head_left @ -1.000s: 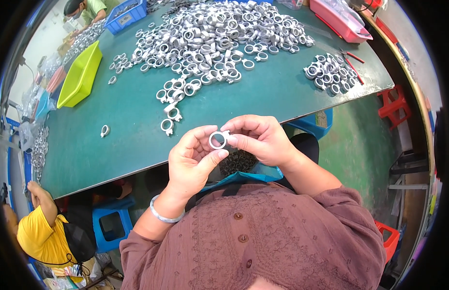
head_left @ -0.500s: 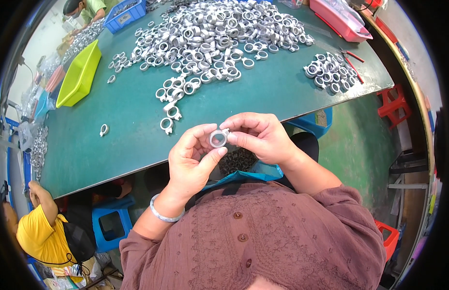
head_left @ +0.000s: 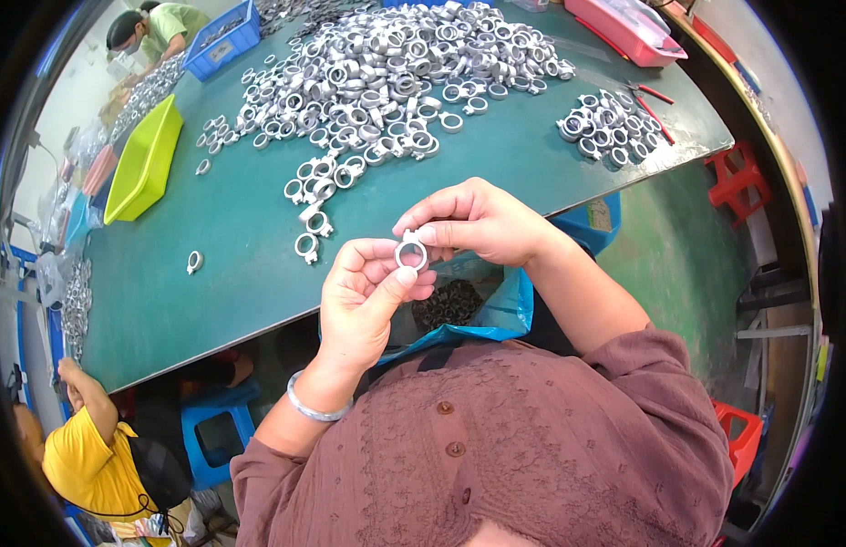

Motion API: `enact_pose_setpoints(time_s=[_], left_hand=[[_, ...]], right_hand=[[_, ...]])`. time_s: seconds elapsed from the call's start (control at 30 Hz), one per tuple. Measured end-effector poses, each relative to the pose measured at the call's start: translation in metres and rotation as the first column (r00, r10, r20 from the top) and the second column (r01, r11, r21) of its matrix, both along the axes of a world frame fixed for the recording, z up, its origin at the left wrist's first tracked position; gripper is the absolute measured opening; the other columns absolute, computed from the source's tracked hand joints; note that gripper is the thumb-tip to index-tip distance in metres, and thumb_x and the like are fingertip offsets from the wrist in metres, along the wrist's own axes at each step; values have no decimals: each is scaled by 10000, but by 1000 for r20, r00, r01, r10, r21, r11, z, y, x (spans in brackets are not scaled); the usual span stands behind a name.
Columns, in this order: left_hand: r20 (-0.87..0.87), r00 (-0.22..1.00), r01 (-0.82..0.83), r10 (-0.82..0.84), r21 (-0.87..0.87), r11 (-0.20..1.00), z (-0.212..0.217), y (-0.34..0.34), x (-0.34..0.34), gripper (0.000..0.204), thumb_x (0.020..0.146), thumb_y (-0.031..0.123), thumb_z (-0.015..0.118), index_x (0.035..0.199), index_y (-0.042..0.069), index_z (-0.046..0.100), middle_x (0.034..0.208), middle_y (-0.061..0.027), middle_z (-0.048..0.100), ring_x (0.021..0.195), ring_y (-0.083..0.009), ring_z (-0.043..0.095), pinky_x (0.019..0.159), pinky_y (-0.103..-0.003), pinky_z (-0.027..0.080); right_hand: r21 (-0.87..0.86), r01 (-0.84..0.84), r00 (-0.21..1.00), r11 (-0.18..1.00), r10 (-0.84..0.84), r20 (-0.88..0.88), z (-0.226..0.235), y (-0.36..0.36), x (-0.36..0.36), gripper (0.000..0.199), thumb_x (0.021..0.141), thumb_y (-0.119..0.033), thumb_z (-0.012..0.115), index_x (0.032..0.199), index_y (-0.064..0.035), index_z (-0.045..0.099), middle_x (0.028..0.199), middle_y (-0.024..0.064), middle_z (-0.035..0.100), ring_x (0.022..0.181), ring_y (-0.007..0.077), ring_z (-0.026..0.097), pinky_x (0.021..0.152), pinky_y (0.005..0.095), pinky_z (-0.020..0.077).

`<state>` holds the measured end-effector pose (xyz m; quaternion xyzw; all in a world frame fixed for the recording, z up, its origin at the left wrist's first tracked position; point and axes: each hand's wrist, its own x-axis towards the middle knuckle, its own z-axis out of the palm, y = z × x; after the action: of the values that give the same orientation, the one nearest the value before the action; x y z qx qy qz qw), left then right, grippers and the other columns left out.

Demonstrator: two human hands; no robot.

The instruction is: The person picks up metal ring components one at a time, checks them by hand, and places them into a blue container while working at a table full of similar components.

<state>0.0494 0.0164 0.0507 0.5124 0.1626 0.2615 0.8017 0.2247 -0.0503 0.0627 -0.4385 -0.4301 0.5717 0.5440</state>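
Head view. Both hands meet above the near edge of the green table (head_left: 213, 273), pinching one small metal ring clamp (head_left: 410, 252) between them. The left hand (head_left: 364, 305), entering from 7 o'clock and wearing a silver bracelet (head_left: 309, 407), presses its thumb and forefingers against the lower side of the ring clamp. The right hand (head_left: 482, 219), entering from 4 o'clock, grasps the upper side with thumb and forefinger. Neither hand is released; both are closed on the same piece. Directly below the hands, at 6 o'clock of the ring clamp, lies a blue bag (head_left: 505, 305) holding small dark parts (head_left: 448, 304). At 12 o'clock a large heap of like clamps (head_left: 386, 64) covers the far table; a smaller group (head_left: 605, 132) lies at 2 o'clock. A yellow-green tray (head_left: 145, 159) sits at 10 o'clock, a red tray (head_left: 624, 27) at 1 o'clock.
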Motion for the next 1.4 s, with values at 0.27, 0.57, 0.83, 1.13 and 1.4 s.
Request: enact_pose_setpoints(time_s=[0.27,0.57,0.83,1.13,1.4], left_hand=[[36,999,-28,24,103,994,-1,-5,14,187,812,2,549,970,0,449,917,-111,585,804,-190,609,702,-290,523],[-57,998,-8,27,306,952,-4,2,16,236,812,-8,536,1036,-21,462,953,-130,562,825,-185,585,719,-285,490],[-111,990,-33,85,404,914,-2,18,12,177,823,16,527,998,0,511,896,-79,575,743,-122,569,643,-223,479],[-144,988,-2,60,373,928,-2,22,11,169,823,31,532,990,5,516,882,-63,575,734,-107,562,625,-202,459],[-154,987,7,48,341,940,-1,22,11,173,820,35,538,990,5,522,884,-72,576,740,-112,566,632,-208,463]], right_hand=[[21,47,994,999,-49,94,12,-8,9,194,824,-119,569,971,-3,613,799,20,622,688,57,549,617,197,454],[228,260,739,938,-345,579,23,-25,63,159,806,-92,557,908,15,617,772,34,622,708,77,559,659,222,455],[317,580,-113,750,-311,944,43,-48,164,170,736,-130,531,824,-35,641,795,166,612,789,317,581,730,373,456],[494,344,-276,799,-416,866,32,-19,141,155,746,-137,552,833,-24,613,836,124,556,844,297,528,763,374,422],[412,209,-125,887,-394,911,2,45,90,284,737,-251,610,911,-30,575,850,125,546,869,294,528,761,381,431]])
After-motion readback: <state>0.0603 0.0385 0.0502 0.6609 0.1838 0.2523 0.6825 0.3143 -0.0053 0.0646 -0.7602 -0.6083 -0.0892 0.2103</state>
